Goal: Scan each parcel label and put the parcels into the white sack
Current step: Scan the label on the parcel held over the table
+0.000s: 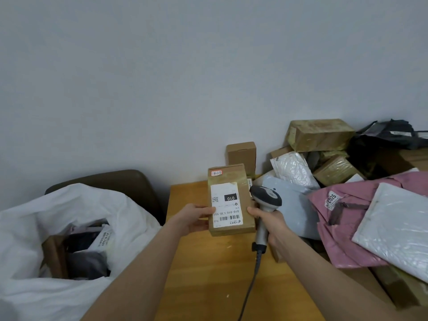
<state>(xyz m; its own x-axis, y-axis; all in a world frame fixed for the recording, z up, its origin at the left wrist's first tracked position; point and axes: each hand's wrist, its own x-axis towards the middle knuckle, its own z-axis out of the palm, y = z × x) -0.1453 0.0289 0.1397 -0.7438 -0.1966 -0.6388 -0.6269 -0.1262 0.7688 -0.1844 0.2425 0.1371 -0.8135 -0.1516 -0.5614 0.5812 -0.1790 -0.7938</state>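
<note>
Parcel: brown cardboard box [246, 198] held over the counter [208, 262], its white label [225, 206] facing up, with "010" in a black block.
Left grip [196, 216]: holds the parcel's left edge, thumb on the label.
Right grip [271, 223]: wrapped round the scanner [266, 195] handle, one fingertip against the parcel's right edge.
Scanner: grey head just right of the parcel's upper half; its cable trails down from the handle.
White sack [69, 205]: left of the parcel, mouth open, parcels inside.
Pile: right of the parcel, with a pink mailer [342, 218], white bubble mailers and taped boxes.
Small box [242, 155]: behind the parcel, upright by the wall.
</note>
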